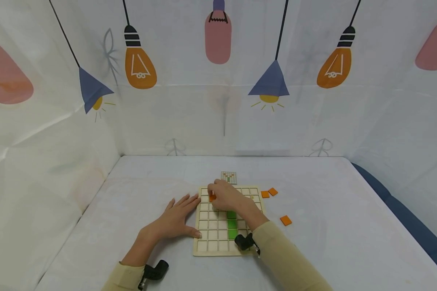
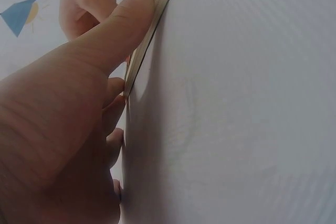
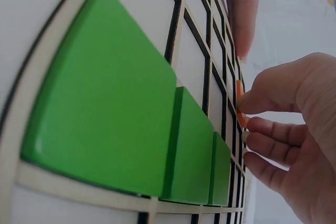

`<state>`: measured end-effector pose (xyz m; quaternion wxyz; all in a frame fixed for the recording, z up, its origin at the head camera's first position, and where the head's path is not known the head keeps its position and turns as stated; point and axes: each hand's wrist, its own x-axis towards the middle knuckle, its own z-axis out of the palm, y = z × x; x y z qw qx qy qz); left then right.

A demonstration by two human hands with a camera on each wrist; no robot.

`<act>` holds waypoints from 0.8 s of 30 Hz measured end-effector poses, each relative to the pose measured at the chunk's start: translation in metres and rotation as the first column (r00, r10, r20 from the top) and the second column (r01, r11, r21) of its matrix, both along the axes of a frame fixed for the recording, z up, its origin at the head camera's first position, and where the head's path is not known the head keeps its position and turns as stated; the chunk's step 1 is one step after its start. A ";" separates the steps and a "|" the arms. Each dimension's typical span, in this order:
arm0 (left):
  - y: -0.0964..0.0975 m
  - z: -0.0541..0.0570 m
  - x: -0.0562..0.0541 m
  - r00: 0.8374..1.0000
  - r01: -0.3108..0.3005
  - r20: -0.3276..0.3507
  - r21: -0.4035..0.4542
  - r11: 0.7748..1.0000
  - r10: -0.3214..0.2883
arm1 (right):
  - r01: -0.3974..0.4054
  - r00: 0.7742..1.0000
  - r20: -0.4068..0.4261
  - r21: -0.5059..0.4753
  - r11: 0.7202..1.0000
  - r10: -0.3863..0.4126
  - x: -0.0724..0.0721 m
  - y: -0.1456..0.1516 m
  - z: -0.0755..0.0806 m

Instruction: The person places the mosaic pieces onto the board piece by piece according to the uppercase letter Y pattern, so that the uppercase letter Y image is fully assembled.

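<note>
A pale wooden grid board (image 1: pixel 213 245) lies on the table. My right hand (image 1: pixel 226 197) is over its upper left part, pinching a small orange square tile (image 3: pixel 240 98) down at the grid cells. In the head view a corner of the tile shows beside the thumb. Three green square tiles (image 3: pixel 100 103) sit in a column of cells, partly under the right forearm. My left hand (image 1: pixel 178 218) is spread at the board's left edge, its fingers straight and its thumb resting on the rim.
Two orange tiles (image 1: pixel 265 194) lie close together off the board's upper right, and another orange tile (image 1: pixel 285 220) is farther down on the right. A small patterned card (image 1: pixel 228 176) lies just beyond the board. White printed cloth (image 1: pixel 189 117) hangs behind the white table (image 1: pixel 160 173).
</note>
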<state>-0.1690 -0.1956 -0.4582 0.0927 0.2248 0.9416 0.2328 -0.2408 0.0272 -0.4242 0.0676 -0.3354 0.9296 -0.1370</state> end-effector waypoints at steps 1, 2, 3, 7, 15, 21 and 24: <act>0.000 0.000 0.000 1.000 0.000 0.001 -0.001 1.000 0.000 | -0.004 1.000 -0.001 -0.003 1.000 0.004 0.000 0.000 0.000; 0.000 0.001 0.000 1.000 0.001 0.002 0.000 1.000 -0.001 | -0.007 1.000 -0.002 -0.008 1.000 0.007 0.000 0.000 0.000; 0.000 0.001 0.000 1.000 0.002 0.002 0.000 1.000 -0.002 | -0.007 1.000 -0.003 -0.010 1.000 0.007 0.000 0.000 -0.001; 0.000 0.000 0.000 1.000 0.003 0.000 0.000 1.000 -0.003 | -0.010 1.000 -0.003 -0.018 1.000 0.010 0.000 0.000 -0.001; 0.000 -0.001 -0.001 1.000 0.002 0.003 0.000 1.000 -0.002 | -0.009 1.000 -0.005 -0.034 0.999 0.009 0.002 0.001 -0.001; 0.000 0.001 0.000 1.000 0.002 0.001 0.003 1.000 -0.002 | -0.013 1.000 -0.005 -0.051 0.999 0.012 0.002 0.002 -0.001; 0.000 0.001 0.000 1.000 0.002 0.002 0.007 1.000 -0.002 | -0.009 1.000 -0.005 -0.054 0.998 0.009 0.002 0.002 -0.002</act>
